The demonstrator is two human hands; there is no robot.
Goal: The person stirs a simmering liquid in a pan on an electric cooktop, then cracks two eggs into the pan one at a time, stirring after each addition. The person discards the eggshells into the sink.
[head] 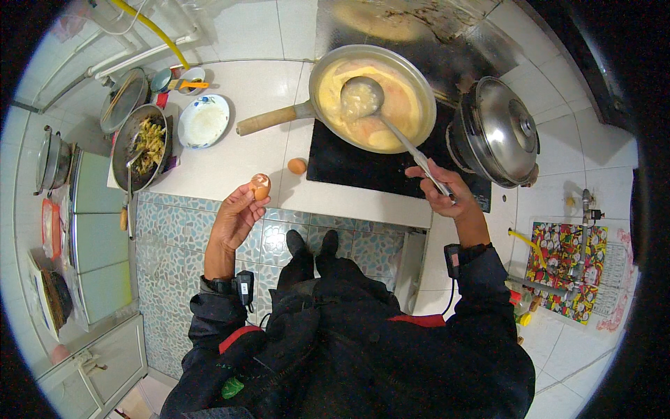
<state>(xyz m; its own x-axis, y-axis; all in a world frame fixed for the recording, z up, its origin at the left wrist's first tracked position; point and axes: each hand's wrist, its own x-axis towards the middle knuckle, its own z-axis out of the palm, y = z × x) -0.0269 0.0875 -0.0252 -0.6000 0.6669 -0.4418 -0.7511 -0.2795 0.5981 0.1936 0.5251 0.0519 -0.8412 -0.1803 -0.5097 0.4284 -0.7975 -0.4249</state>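
Observation:
Between the thumb and fingers of my left hand [234, 213] is a brown egg [259, 187] with its top partly broken or peeled, showing white. My right hand [445, 189] grips the handle of a metal ladle [400, 135]. The ladle's bowl is over the wok [320, 118], holding some pale liquid. Yellowish liquid [400, 94] with paler reddish patches fills the wok, which has a wooden handle [268, 119] pointing left. A second brown egg [297, 166] lies on the white counter, left of the black cooktop [345, 170] under the wok.
A white plate with a blue floral rim [204, 121] stands on the counter at left, beside a pan of cooked food [149, 144]. Behind it, an orange-handled brush [191, 85] rests across a small bowl. A lidded metal pot [505, 131] stands right of the wok.

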